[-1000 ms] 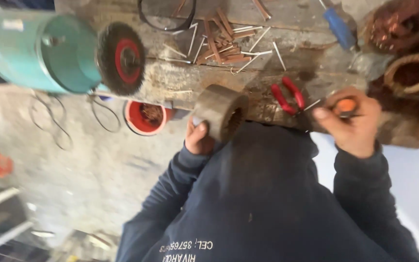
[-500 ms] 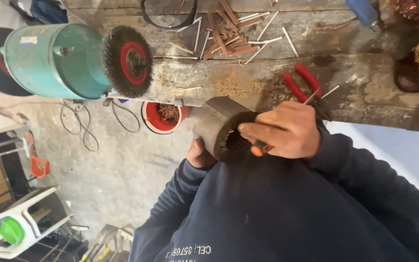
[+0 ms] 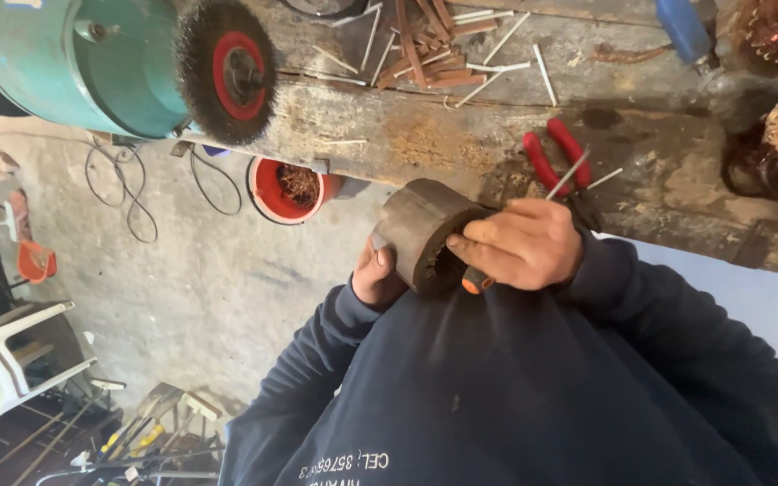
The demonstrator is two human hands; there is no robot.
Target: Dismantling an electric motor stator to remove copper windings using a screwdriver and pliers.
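A brown, rusty metal cylinder with a hollow, slotted bore [image 3: 420,232] is held at the front edge of a worn wooden bench [image 3: 677,193]. My left hand [image 3: 375,274] grips it from below and behind. My right hand [image 3: 520,243] lies over its open end, shut around a tool with an orange handle tip [image 3: 472,283]; the tool's working end is hidden inside the bore. Both arms wear dark blue sleeves.
Red-handled pliers [image 3: 553,157] lie on the bench just behind my right hand. Thin sticks and brown strips [image 3: 434,45] are scattered farther back. A teal bench grinder with a wire wheel [image 3: 225,72] stands at the left. A red pot [image 3: 285,189] sits on the concrete floor below.
My right hand came from the bench at the right onto the cylinder's open end with the orange-handled tool. The view has moved closer and shifted slightly.
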